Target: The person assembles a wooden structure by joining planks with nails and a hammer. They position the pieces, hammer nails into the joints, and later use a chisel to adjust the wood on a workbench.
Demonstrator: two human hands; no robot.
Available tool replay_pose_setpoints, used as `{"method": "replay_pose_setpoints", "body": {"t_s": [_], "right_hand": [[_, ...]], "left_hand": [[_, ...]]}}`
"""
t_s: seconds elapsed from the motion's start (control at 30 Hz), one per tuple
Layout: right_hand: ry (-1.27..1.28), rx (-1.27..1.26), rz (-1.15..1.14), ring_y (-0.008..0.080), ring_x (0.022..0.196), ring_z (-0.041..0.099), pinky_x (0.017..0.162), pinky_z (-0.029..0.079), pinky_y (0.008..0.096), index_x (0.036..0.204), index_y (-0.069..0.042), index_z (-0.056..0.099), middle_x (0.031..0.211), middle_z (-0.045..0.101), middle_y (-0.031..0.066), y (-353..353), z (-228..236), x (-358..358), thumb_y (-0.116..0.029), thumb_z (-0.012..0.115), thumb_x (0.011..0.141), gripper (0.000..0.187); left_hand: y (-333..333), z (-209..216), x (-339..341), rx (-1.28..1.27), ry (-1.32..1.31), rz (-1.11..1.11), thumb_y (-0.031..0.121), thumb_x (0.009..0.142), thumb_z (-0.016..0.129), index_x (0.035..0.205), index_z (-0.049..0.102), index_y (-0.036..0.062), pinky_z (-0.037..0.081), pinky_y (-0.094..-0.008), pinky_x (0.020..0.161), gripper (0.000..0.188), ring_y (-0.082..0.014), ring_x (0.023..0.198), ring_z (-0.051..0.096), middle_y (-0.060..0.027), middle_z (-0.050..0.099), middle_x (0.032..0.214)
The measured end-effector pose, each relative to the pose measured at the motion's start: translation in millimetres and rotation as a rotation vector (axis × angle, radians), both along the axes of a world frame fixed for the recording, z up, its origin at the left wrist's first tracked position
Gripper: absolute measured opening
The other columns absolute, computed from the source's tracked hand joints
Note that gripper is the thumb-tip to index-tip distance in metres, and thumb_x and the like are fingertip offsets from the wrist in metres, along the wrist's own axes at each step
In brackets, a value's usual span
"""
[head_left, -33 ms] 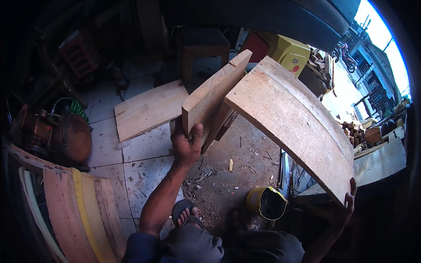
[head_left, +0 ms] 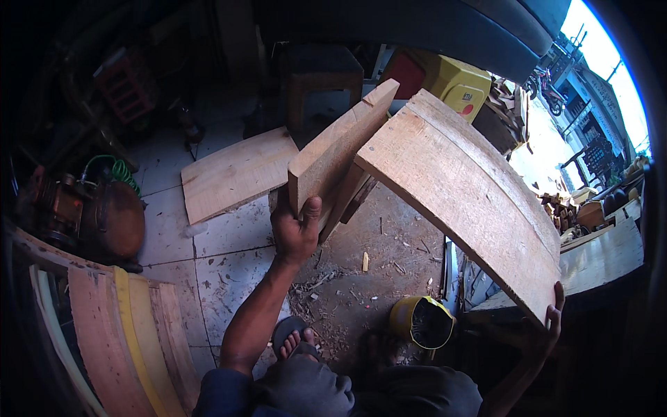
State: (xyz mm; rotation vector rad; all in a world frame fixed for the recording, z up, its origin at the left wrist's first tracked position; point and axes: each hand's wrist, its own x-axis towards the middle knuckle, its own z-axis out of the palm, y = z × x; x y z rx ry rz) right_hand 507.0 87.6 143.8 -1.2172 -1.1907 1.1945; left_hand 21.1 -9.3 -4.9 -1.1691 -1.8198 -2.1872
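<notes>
My left hand (head_left: pixel 297 233) is closed round the near end of a thick wooden board (head_left: pixel 340 149), thumb on its near edge. That board stands tilted on its edge. To its right, a wide pale plank (head_left: pixel 465 201) slopes down toward me, with a lengthwise strip or step along its far side. The fingers of my right hand (head_left: pixel 551 323) grip the plank's lower right end, partly hidden behind it. Beneath the upper end of the plank are darker wooden pieces (head_left: pixel 351 194), partly covered. Left of the boards, another flat board (head_left: pixel 240 170) lies low over the tiles.
A yellow bucket (head_left: pixel 399 320) with dark contents stands near my feet, among wood chips. At left are a machine with a round brown tank (head_left: pixel 114 219) and several long boards (head_left: pixel 111 333). A stool (head_left: pixel 323 69) and a yellow container (head_left: pixel 455 83) stand at the back.
</notes>
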Motion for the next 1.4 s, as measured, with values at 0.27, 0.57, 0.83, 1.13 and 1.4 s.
{"method": "replay_pose_setpoints", "body": {"t_s": [0.27,0.57,0.83,1.13,1.4], "right_hand": [[-0.02,0.067,-0.028,0.0211,0.104,0.061,0.072,0.053,0.0276,0.155,-0.014,0.04,0.146,0.045,0.0181,5.8,-8.0,-0.2,-0.035,0.062,0.084,0.078],[0.035,0.021,0.07,0.0384,0.145,0.037,0.112,0.044,0.0487,0.156,-0.01,0.037,0.156,0.034,0.0215,8.4,-8.3,8.8,-0.034,0.058,0.084,0.079],[0.022,0.034,0.003,0.0404,0.145,0.037,0.116,0.037,0.0542,0.156,-0.011,0.036,0.156,0.035,0.0227,2.1,-3.5,1.0,-0.035,0.061,0.082,0.082],[-0.039,0.049,0.034,0.0399,0.142,0.04,0.116,0.037,0.0534,0.152,-0.01,0.039,0.152,0.039,0.0223,8.1,-13.6,16.7,-0.034,0.062,0.083,0.077],[-0.101,0.042,-0.032,0.0398,0.138,0.044,0.113,0.039,0.0537,0.146,-0.008,0.043,0.147,0.044,0.0229,2.3,-9.6,18.5,-0.031,0.064,0.083,0.07]], "left_hand": [[4.3,0.0,-1.0,0.012,0.005,0.023,0.045,0.101,0.063,0.132,0.057,-0.0021,0.054,-0.0403,0.091,0.057,-0.0301,0.11,0.068,-0.0196,0.068,0.119],[61.5,32.1,-65.6,0.073,0.029,0.072,0.044,0.099,0.069,0.117,0.063,-0.0017,0.053,-0.0326,0.084,0.05,-0.0179,0.089,0.068,-0.011,0.072,0.093],[193.6,16.2,-172.4,0.07,-0.032,-0.198,0.048,0.101,0.065,0.121,0.062,0.0007,0.048,-0.0318,0.095,0.052,-0.0149,0.102,0.062,-0.0064,0.069,0.108],[191.8,-92.6,-246.3,-0.237,-0.005,0.141,0.054,0.1,0.061,0.13,0.06,-0.0038,0.051,-0.0385,0.099,0.065,-0.0318,0.109,0.068,-0.0241,0.07,0.121],[21.0,-168.2,-221.9,-1.18,0.45,0.159,0.044,0.091,0.072,0.142,0.05,0.0038,0.039,-0.0516,0.111,0.069,-0.0384,0.139,0.043,-0.0198,0.051,0.143]]}}
